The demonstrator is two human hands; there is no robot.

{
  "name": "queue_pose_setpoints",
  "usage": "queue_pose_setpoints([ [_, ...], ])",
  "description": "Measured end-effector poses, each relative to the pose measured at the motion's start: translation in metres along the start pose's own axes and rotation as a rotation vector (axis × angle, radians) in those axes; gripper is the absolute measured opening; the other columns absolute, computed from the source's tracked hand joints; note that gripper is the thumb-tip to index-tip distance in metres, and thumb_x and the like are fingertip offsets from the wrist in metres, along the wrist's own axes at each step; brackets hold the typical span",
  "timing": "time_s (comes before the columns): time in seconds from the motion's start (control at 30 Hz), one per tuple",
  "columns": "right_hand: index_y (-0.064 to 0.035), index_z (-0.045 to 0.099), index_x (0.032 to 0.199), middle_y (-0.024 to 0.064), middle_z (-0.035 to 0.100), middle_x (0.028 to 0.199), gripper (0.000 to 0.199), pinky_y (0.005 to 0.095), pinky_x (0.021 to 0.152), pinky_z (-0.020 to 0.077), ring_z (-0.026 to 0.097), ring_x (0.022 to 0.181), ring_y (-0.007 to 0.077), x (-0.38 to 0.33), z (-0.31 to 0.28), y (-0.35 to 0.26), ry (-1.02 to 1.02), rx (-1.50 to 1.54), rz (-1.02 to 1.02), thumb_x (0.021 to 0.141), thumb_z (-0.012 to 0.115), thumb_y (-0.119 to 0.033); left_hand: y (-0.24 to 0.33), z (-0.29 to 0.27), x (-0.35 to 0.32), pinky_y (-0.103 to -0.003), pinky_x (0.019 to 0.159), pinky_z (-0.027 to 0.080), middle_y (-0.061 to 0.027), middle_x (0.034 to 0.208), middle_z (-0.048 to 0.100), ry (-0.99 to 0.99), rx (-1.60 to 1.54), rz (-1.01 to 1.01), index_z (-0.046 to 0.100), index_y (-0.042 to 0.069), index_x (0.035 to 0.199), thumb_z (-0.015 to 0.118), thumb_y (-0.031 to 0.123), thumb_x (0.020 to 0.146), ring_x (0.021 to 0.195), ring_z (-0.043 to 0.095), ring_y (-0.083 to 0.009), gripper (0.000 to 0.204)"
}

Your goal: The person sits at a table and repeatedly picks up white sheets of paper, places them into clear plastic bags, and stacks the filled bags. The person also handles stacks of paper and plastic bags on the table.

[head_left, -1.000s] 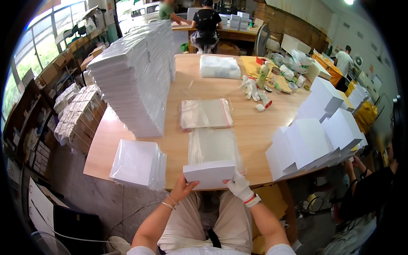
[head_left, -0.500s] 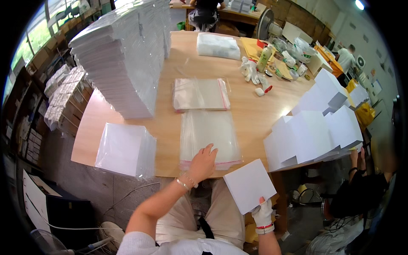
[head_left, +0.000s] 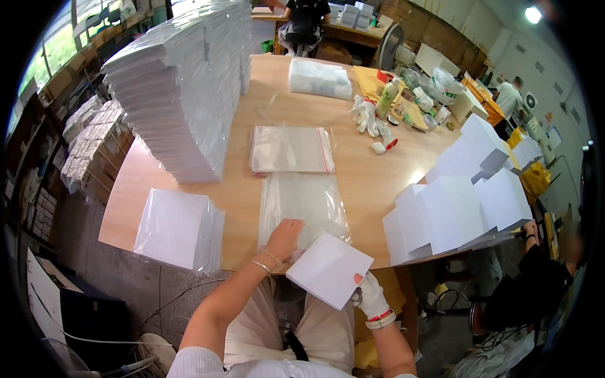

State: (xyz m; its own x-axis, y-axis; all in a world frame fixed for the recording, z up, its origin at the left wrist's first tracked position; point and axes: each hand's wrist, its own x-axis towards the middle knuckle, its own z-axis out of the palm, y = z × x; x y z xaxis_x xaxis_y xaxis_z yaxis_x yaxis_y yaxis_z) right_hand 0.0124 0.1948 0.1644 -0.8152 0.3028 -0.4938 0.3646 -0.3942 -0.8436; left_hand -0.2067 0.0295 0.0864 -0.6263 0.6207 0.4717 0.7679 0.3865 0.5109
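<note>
A towering stack of bagged white sheets (head_left: 183, 88) runs out of frame at the top, above a wooden table (head_left: 372, 176). The left hand (head_left: 285, 238) presses flat on a clear plastic bag (head_left: 302, 201); the gloved right hand (head_left: 370, 296) pinches a white card (head_left: 329, 269), its fingertips hidden behind it.

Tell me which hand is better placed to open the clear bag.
Probably the left hand: it already lies flat on the clear bag, while the gloved right hand holds the white card.

tall stack of white packets (head_left: 183, 94), work gloves (head_left: 368, 116), green bottle (head_left: 387, 99)
</note>
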Motion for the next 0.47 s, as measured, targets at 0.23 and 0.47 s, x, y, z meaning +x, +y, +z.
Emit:
queue_pose_setpoints([
  [0.23,-0.0148,0.052,0.102,-0.0020,0.052,0.072,0.030,0.0204,0.039,0.0270,0.040,0.047,0.0067,0.028,-0.005,0.006,0.153,0.311,0.069,0.082,0.058,-0.036,0.041,-0.047,0.013,-0.038,0.069,0.048,-0.0156,0.084,0.061,-0.083,0.078,-0.493,0.052,-0.002,0.104,0.061,0.023,0.079,0.075,0.058,-0.0309,0.036],
  [0.47,-0.0163,0.050,0.102,-0.0023,0.050,0.072,0.026,0.0199,0.040,0.0296,0.042,0.048,0.0072,0.031,-0.002,0.013,0.138,0.408,0.078,0.083,0.059,-0.032,0.029,-0.029,0.004,-0.038,0.073,0.048,-0.0224,0.092,0.063,-0.221,-0.691,-0.725,0.036,0.000,0.126,0.062,0.049,0.075,0.083,0.064,-0.0265,0.075],
])
